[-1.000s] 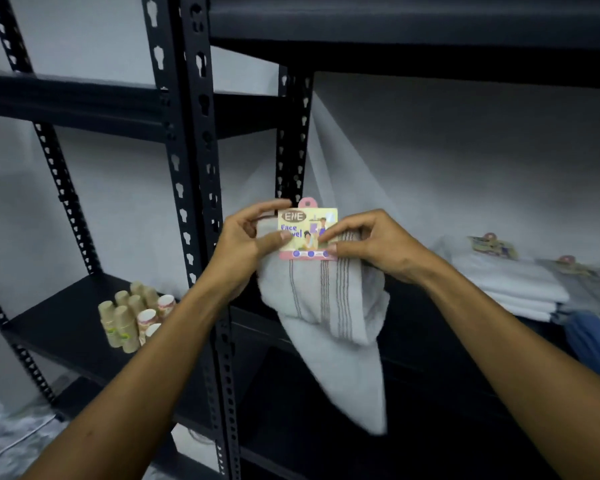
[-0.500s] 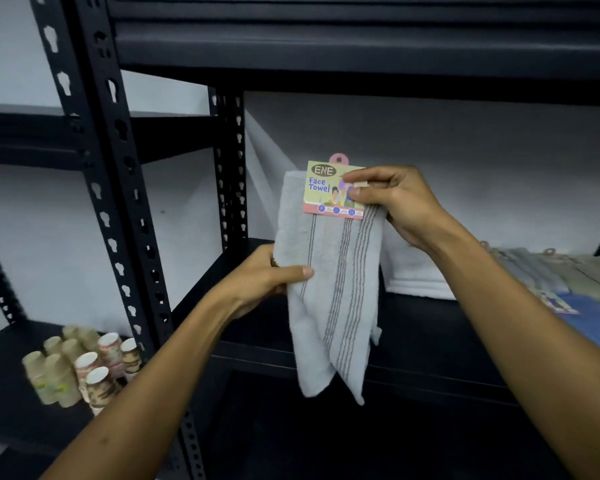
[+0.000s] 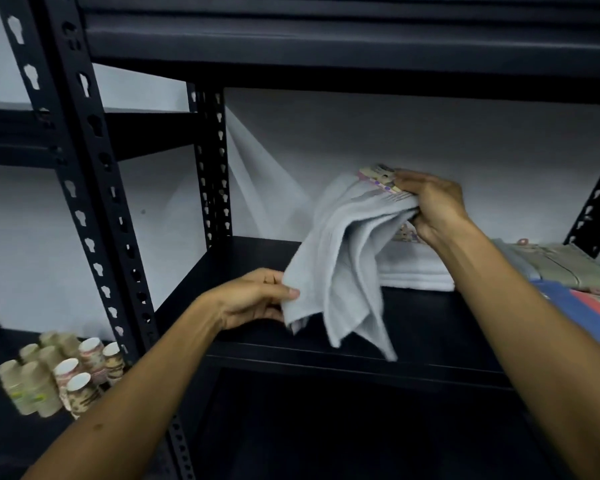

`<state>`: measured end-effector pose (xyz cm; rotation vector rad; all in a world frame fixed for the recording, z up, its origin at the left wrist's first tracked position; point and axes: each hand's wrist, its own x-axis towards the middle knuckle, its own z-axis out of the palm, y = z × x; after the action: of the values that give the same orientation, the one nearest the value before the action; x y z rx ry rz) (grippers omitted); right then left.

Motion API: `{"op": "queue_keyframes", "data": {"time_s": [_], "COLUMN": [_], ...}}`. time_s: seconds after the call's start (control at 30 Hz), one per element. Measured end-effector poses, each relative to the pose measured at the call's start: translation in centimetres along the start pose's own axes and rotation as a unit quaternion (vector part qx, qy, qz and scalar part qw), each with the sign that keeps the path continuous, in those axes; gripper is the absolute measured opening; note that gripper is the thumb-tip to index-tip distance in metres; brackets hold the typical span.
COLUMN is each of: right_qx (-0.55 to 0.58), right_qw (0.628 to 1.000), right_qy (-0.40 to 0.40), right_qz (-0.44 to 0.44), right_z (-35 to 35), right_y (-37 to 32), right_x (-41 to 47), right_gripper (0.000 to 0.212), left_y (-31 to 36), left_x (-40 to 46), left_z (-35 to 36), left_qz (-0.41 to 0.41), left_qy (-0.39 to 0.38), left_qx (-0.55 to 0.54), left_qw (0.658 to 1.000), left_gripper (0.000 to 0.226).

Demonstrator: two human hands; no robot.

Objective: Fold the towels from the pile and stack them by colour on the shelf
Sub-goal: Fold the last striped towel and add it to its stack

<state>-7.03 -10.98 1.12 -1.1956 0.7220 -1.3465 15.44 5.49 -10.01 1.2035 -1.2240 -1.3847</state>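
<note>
Two hands, left (image 3: 253,299) and right (image 3: 433,206), one pale towel (image 3: 340,265) held, one white folded stack (image 3: 416,268), and roughly a dozen paper cups (image 3: 56,372), the exact count unclear.

A black metal shelving unit (image 3: 326,355) filled the frame, its perforated uprights (image 3: 94,188) punched with keyhole slots and rising past dark horizontal boards. Behind it stood a plain pale wall (image 3: 413,140), lit unevenly, with faint fan-shaped streaks of light (image 3: 253,188) spreading from beside the rear upright (image 3: 212,161). A second bay of the same racking (image 3: 136,133) extended to the left, where a cluster of small paper cups (image 3: 59,372) sat packed together on a lower board. The space beneath the middle board lay in deep shadow, and overall lighting was dim and cool.
</note>
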Motion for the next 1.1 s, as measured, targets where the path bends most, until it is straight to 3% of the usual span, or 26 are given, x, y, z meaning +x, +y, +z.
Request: {"op": "queue_keyframes", "data": {"time_s": [0.1,0.17,0.27,0.4,0.47,0.53,0.6,0.67,0.73,0.8,0.87,0.97,1.03,1.1], "right_qx": [-0.026,-0.014,0.011,-0.016,-0.045,-0.072,-0.083,-0.103,-0.120,-0.136,-0.153,-0.195,-0.188,-0.201], "right_qw": [0.998,0.996,0.990,0.977,0.975,0.978,0.981,0.985,0.987,0.987,0.984,0.970,0.966,0.962], "right_qy": [0.029,0.039,0.021,-0.006,-0.004,0.004,0.007,-0.005,-0.025,-0.046,-0.078,-0.141,-0.177,-0.184], "right_qz": [0.043,0.077,0.136,0.212,0.216,0.198,0.173,0.138,0.100,0.068,0.049,0.033,0.018,-0.032], "right_z": [-2.1,-3.9,-5.9,-7.4,-8.0,-8.4,-8.2,-7.2,-5.6,-3.6,-1.7,0.9,2.0,2.6], "right_y": [1.1,2.2,4.2,7.3,8.5,8.8,8.1,6.8,5.2,3.6,2.1,-0.1,-1.3,-1.9], "right_x": [-0.1,-0.1,-0.7,-3.5,-4.7,-5.4,-5.3,-4.9,-4.2,-3.4,-2.4,-1.1,-0.4,0.5], "right_gripper": [0.016,0.018,0.024,0.020,0.018,0.021,0.023,0.015,0.005,0.007,0.023,0.038,0.037,0.035], "left_y": [-0.6,-0.5,0.1,-0.1,-1.0,-2.0,-1.8,-0.5,0.9,1.7,2.6,4.1,4.9,5.9], "left_x": [0.4,0.4,0.7,1.6,2.0,2.5,2.8,3.0,3.3,4.3,5.6,7.0,7.7,7.7], "left_z": [-0.6,-1.5,-2.8,-3.6,-3.6,-3.2,-2.3,-0.8,1.2,2.9,4.1,4.9,4.7,4.1], "left_qz": [0.041,0.060,0.033,-0.005,-0.029,-0.039,0.014,0.099,0.138,0.159,0.192,0.251,0.260,0.255], "left_qy": [0.083,0.145,0.247,0.302,0.324,0.368,0.410,0.345,0.222,0.138,0.126,0.187,0.232,0.243], "left_qx": [-0.138,-0.243,-0.305,-0.365,-0.301,-0.106,0.108,0.252,0.342,0.389,0.412,0.407,0.335,0.216], "left_qw": [0.986,0.957,0.919,0.881,0.897,0.923,0.906,0.899,0.903,0.897,0.882,0.858,0.875,0.911], "left_gripper": [0.034,0.024,0.008,0.004,0.008,0.025,0.035,0.045,0.063,0.075,0.070,0.011,0.027,0.028]}}
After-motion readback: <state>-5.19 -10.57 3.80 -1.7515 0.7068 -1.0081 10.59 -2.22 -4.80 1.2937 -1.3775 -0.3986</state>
